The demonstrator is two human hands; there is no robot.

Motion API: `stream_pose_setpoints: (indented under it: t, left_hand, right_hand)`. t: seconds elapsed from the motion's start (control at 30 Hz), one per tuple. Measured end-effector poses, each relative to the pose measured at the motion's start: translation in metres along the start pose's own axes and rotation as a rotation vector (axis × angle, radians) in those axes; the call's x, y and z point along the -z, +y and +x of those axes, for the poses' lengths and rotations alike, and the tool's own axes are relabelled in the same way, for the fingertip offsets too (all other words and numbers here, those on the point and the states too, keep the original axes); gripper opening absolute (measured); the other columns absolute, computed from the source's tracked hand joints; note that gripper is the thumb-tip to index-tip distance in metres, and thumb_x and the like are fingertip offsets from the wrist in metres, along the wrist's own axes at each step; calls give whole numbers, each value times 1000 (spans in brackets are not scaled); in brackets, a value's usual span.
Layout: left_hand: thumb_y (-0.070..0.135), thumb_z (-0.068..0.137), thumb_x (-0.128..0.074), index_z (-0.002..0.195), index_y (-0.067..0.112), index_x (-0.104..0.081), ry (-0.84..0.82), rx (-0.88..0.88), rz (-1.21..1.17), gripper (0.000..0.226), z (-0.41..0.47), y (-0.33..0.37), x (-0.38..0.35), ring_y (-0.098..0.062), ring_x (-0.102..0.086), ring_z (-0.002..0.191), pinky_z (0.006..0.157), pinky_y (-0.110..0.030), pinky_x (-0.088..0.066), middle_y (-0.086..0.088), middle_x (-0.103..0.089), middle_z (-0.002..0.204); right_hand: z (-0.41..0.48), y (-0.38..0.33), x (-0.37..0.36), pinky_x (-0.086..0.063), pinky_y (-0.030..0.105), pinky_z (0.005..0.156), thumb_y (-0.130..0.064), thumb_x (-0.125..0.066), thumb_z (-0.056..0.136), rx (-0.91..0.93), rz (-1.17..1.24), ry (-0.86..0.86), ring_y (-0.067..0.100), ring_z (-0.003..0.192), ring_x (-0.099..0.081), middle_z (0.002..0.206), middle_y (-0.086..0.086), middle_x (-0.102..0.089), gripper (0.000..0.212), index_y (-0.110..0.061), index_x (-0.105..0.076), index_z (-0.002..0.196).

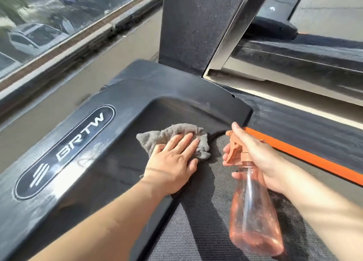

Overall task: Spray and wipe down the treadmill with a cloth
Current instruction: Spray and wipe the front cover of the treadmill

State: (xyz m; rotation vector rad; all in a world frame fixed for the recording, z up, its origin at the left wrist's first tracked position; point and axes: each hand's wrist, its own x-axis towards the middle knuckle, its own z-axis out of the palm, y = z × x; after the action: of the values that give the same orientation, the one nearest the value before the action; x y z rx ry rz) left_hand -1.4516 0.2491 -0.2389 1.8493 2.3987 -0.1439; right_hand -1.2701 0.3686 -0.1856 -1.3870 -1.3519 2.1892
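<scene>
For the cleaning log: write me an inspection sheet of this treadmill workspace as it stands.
surface: black treadmill cover, BRTW badge, pale smears; textured belt beside it.
job's things: grey cloth bunched on the cover's inner edge; orange-tinted spray bottle.
clutter: nothing seen.
grips: left grip flat on the cloth, fingers straight; right grip wrapped round the spray bottle's neck, over the belt.
cables: nothing seen.
surroundings: window at left, cars outside; second treadmill at right.

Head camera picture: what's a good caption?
Left hand presses a grey cloth on the treadmill cover; right hand holds a spray bottle.
</scene>
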Motion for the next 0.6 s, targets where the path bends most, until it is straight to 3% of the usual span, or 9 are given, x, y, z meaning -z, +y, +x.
stream_pose_setpoints:
  t: [0.13,0.2,0.3,0.43,0.6]
  left_hand:
    - [49,97,-30,147,41,-34,21,97,59,51,-42,-14,9,-21,-39,129,96,-41,-38,11,-35,154]
    - [45,95,-44,142,39,-45,52,153,103,47,-69,-24,8,-24,-47,119,89,-44,-42,4,-47,143]
    - [45,89,-46,136,35,-54,78,272,120,49,-115,-38,2,-25,-53,106,82,-44,-44,2,-56,128]
    - [43,84,-42,138,34,-53,77,359,94,57,-184,-49,-11,-25,-48,114,88,-46,-39,0,-55,134]
    - [39,83,-41,142,32,-50,34,430,32,59,-235,-32,-27,-21,-48,128,102,-39,-30,4,-53,143]
  right_hand:
    - [-10,4,-27,-52,29,47,-72,-61,75,-8,-18,-70,22,66,-66,74,11,-67,62,-12,-68,84]
    - [-12,4,-41,-51,29,46,-70,-60,79,8,-34,-64,21,58,-63,66,8,-65,56,-14,-66,79]
    - [-15,1,-51,-52,30,49,-68,-57,83,71,-66,-66,17,61,-63,68,4,-65,51,-18,-65,84]
    - [-23,-4,-58,-54,32,55,-69,-54,83,177,-84,-83,14,79,-67,89,1,-70,41,-33,-69,97]
    - [-39,12,-94,-48,27,44,-61,-57,89,81,0,-102,18,62,-64,70,0,-67,39,-27,-68,103]
